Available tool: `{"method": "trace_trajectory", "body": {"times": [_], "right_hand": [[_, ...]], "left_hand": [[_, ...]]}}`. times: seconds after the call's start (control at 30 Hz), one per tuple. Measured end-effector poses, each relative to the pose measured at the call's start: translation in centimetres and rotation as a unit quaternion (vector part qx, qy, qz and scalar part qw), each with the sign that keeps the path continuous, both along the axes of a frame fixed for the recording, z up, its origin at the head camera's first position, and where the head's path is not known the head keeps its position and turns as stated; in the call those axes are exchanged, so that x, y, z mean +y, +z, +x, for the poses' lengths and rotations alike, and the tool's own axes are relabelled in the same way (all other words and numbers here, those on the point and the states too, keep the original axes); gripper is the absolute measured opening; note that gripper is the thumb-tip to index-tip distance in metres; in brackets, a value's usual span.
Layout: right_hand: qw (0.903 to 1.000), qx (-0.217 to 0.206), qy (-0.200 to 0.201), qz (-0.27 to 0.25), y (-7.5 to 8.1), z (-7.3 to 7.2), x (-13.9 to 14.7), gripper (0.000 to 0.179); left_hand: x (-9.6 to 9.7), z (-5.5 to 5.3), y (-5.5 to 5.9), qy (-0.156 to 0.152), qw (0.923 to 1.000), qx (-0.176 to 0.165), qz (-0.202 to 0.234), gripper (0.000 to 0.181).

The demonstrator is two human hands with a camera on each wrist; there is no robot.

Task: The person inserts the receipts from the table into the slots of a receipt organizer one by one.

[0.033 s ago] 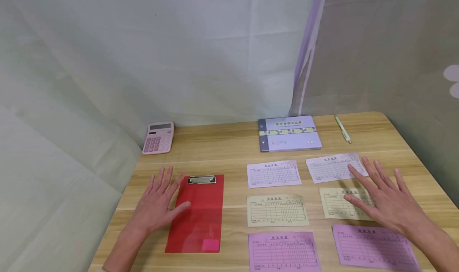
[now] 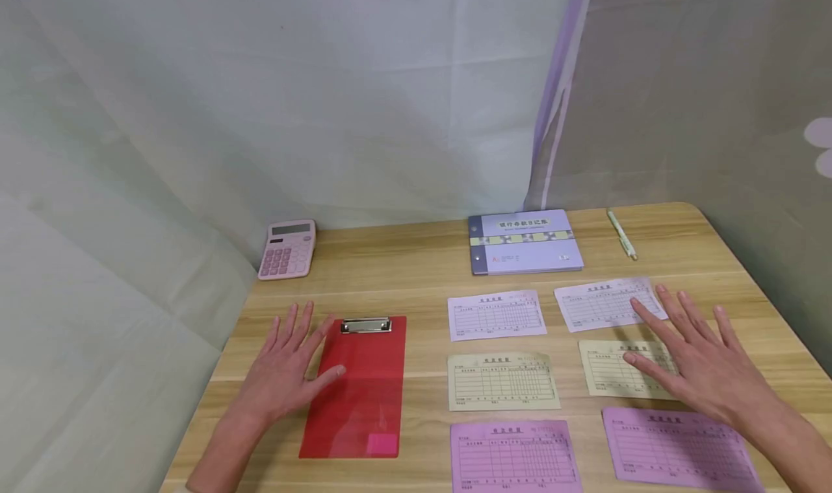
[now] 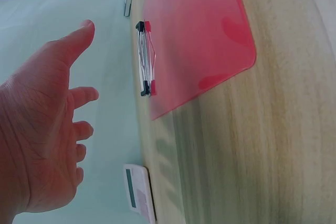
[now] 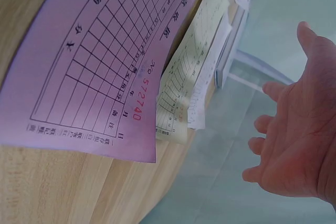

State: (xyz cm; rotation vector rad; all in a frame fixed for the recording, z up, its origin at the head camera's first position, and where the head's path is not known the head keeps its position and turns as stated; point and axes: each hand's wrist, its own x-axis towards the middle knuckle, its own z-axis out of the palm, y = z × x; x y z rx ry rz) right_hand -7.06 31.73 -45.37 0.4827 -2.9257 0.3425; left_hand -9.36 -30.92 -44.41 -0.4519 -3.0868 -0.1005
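Note:
My left hand [image 2: 282, 374] is spread above the left edge of a red clipboard [image 2: 357, 385] with a metal clip, and holds nothing. In the left wrist view its palm [image 3: 39, 129] appears apart from the clipboard. Over the right-hand column of receipt slips hovers my right hand [image 2: 702, 367], fingers spread, nothing in its grasp. It partly hides a white slip [image 2: 601, 307], a yellow slip [image 2: 611, 370] and a pink slip [image 2: 669, 450]. A second column has a white slip [image 2: 497, 316], a yellow slip [image 2: 500, 383] and a pink slip [image 2: 513, 457].
A pink calculator [image 2: 287, 251] lies at the back left of the wooden table [image 2: 390, 262]. Further right are a purple account book [image 2: 533, 251] and a pale green pen [image 2: 622, 234]. Pale curtains [image 2: 325, 118] hang behind and beside the table.

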Motion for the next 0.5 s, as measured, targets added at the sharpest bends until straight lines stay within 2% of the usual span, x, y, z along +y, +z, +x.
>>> {"method": "trace_trajectory", "body": {"times": [0.5], "right_hand": [[1.0,-0.002,0.003,-0.002,-0.11,0.02,-0.1,0.088]], "left_hand": [[-0.34,0.17,0.04,0.002,1.0,-0.008,0.0,0.098]]}}
